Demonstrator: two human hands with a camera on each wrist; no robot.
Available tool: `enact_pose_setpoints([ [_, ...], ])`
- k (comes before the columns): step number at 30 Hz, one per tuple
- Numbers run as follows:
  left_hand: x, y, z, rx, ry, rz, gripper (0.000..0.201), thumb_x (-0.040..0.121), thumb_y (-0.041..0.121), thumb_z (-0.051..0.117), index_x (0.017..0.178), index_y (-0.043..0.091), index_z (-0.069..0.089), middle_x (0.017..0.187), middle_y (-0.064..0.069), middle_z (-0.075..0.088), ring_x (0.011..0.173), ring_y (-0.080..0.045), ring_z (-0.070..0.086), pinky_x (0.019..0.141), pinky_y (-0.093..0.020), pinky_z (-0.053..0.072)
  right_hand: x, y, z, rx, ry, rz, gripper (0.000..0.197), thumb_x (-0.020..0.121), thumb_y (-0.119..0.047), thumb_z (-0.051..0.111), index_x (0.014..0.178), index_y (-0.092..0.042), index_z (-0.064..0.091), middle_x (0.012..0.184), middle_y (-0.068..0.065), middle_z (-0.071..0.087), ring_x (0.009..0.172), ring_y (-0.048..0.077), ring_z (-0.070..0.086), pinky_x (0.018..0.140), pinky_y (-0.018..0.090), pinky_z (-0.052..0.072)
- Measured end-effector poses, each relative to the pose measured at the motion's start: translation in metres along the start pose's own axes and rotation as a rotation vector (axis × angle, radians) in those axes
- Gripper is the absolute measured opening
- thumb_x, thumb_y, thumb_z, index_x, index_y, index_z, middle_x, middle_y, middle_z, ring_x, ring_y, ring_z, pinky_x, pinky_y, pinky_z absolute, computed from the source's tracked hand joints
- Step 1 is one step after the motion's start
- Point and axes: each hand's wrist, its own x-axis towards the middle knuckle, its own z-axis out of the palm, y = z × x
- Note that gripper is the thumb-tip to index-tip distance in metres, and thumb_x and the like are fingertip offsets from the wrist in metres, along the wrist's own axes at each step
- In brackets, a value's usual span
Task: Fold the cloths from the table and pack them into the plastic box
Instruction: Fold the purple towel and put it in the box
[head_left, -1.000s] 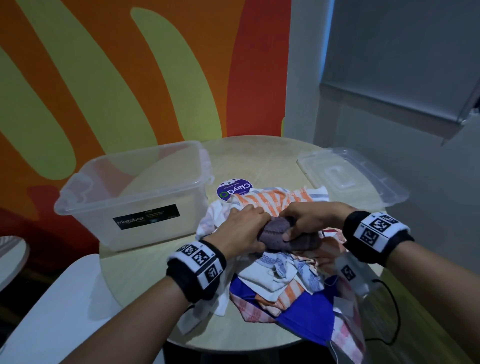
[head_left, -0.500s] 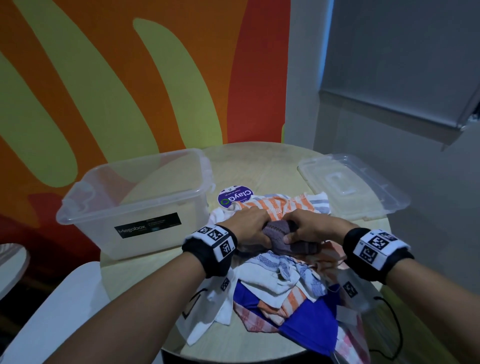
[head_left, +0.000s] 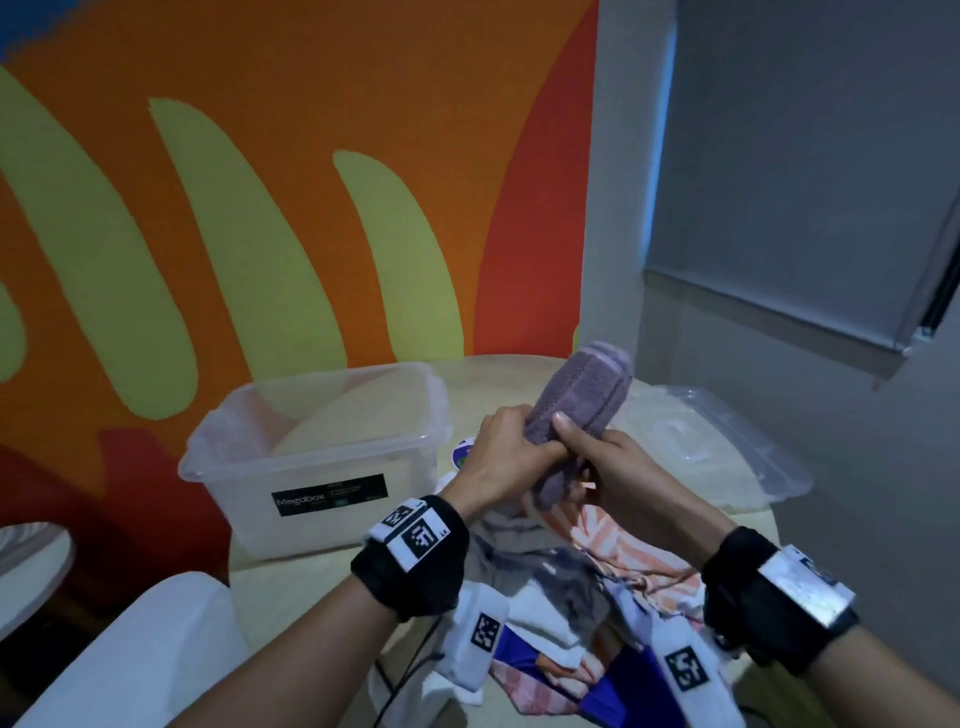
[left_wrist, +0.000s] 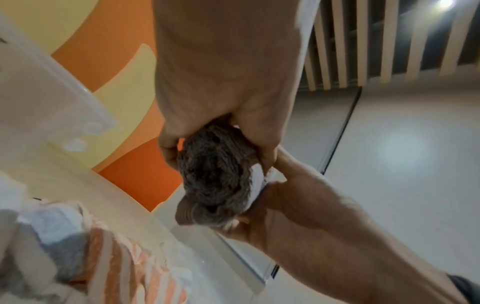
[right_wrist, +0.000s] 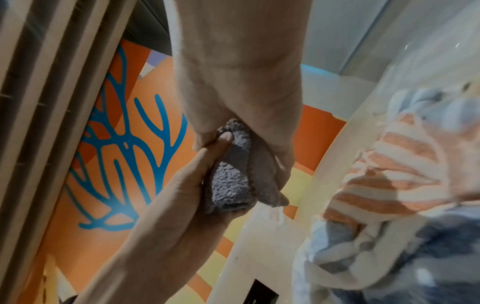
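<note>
A purple terry cloth (head_left: 582, 397), bunched into a thick roll, is lifted above the pile of cloths (head_left: 602, 566) on the round table (head_left: 488, 376). My left hand (head_left: 511, 441) grips its lower part from the left, and my right hand (head_left: 587, 454) grips it from the right, thumb across the front. In the left wrist view the cloth (left_wrist: 215, 174) shows end-on between my left hand (left_wrist: 221, 127) and right hand (left_wrist: 298, 205). The right wrist view has the cloth (right_wrist: 233, 181) squeezed under my right hand (right_wrist: 246, 115). The clear plastic box (head_left: 260, 519) stands empty at the left.
The box's clear lid (head_left: 727, 447) lies on the table at the right. The pile holds orange-striped, white, grey and blue cloths. A white chair (head_left: 130, 649) stands at the lower left. A black cable (head_left: 405, 675) hangs off the table's near edge.
Both hands have lifted the purple cloth off the pile and turned it upright. The head view has moved closer and tilted up.
</note>
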Motion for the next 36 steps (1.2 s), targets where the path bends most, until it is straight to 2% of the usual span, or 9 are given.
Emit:
enact_pose_setpoints([
  [3,-0.012,0.006,-0.023,-0.217,-0.07,-0.023,0.031,0.084,0.036,0.075,0.104,0.013,0.074,0.093,-0.006,0.08,0.087,-0.022,0.078,0.077,-0.047,0.064,0.011,-0.015,0.024,-0.006,-0.004,-0.048,0.036,0.097,-0.037,0.065,0.117,-0.008,0.07,0.105,0.009,0.078,0.092,0.022,0.075,0.083,0.039,0.057],
  [7,-0.033,0.004,-0.089,-0.178,-0.29,0.007,0.032,0.097,0.032,0.071,0.121,0.011,0.073,0.11,-0.002,0.079,0.102,-0.016,0.075,0.082,-0.028,0.057,0.029,-0.019,0.051,0.012,0.027,-0.063,0.027,0.096,-0.023,0.068,0.112,-0.002,0.071,0.105,0.016,0.077,0.095,0.03,0.075,0.086,0.045,0.058],
  [10,-0.036,-0.013,-0.15,0.166,-0.142,0.023,0.036,0.095,0.046,0.07,0.107,0.014,0.079,0.104,-0.005,0.079,0.092,-0.012,0.07,0.09,-0.043,0.055,0.05,-0.021,0.074,-0.037,0.034,-0.055,0.025,0.092,-0.022,0.072,0.106,-0.001,0.07,0.099,0.015,0.076,0.086,0.026,0.072,0.079,0.04,0.054],
  [13,-0.03,-0.038,-0.204,0.394,0.067,-0.087,0.036,0.094,0.04,0.073,0.085,0.005,0.077,0.078,-0.003,0.072,0.069,-0.023,0.06,0.066,-0.038,0.047,0.069,-0.027,0.106,-0.112,-0.027,-0.011,0.022,0.091,-0.025,0.074,0.101,-0.005,0.069,0.083,0.005,0.074,0.072,0.017,0.07,0.067,0.028,0.052],
  [18,-0.025,-0.077,-0.263,0.661,0.282,-0.359,0.043,0.094,0.019,0.067,0.063,0.013,0.039,0.061,-0.003,0.044,0.052,-0.022,0.038,0.05,-0.031,0.024,0.097,-0.041,0.161,-0.22,-0.071,-0.011,0.019,0.089,-0.029,0.075,0.096,-0.012,0.071,0.085,0.002,0.074,0.066,0.009,0.068,0.057,0.021,0.049],
  [20,-0.03,-0.094,-0.278,0.735,0.299,-0.459,0.035,0.096,0.01,0.061,0.066,0.01,0.042,0.072,-0.008,0.053,0.056,-0.021,0.045,0.046,-0.032,0.029,0.107,-0.043,0.174,-0.237,-0.056,-0.012,0.019,0.089,-0.029,0.076,0.092,-0.012,0.068,0.076,-0.001,0.07,0.059,0.004,0.064,0.049,0.016,0.044],
  [23,-0.038,-0.121,-0.29,0.749,0.249,-0.564,0.014,0.097,0.003,0.054,0.084,0.001,0.059,0.098,-0.023,0.064,0.081,-0.032,0.063,0.059,-0.036,0.049,0.117,-0.042,0.187,-0.287,-0.065,0.031,0.033,0.086,-0.035,0.078,0.102,-0.008,0.068,0.09,0.005,0.07,0.076,0.015,0.066,0.064,0.026,0.046],
  [26,-0.042,-0.141,-0.291,0.708,0.237,-0.603,0.005,0.095,0.0,0.055,0.093,-0.001,0.06,0.111,-0.022,0.066,0.092,-0.034,0.064,0.067,-0.036,0.05,0.128,-0.044,0.195,-0.33,-0.079,0.053,0.033,0.086,-0.034,0.078,0.103,-0.007,0.066,0.096,0.006,0.071,0.082,0.021,0.067,0.07,0.033,0.05],
  [36,-0.045,-0.15,-0.279,0.645,0.244,-0.603,0.036,0.079,-0.004,0.074,0.065,0.009,0.043,0.065,-0.005,0.05,0.052,-0.018,0.045,0.04,-0.024,0.03,0.175,-0.056,0.232,-0.601,-0.122,0.085,0.039,0.087,-0.028,0.077,0.111,-0.004,0.057,0.103,0.013,0.066,0.086,0.028,0.066,0.073,0.038,0.057],
])
